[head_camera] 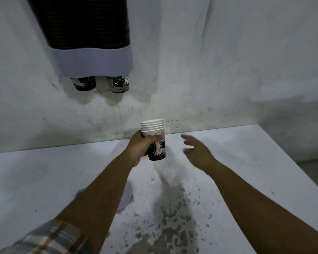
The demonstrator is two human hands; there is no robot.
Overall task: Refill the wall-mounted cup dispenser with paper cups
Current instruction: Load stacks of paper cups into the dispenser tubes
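Left hand (139,147) is wrapped around a nested stack of white printed paper cups (155,139) above the white worktop (246,162); right hand (196,153) hangs just right of it, fingers spread, empty.

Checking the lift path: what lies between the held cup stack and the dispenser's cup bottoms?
Head view: only bare, speckled wall between the cup stack in the left hand and the dispenser.

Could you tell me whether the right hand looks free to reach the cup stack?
Probably yes: the right hand is open and empty beside the cup stack, which the left hand holds upright above the table, with nothing between them.
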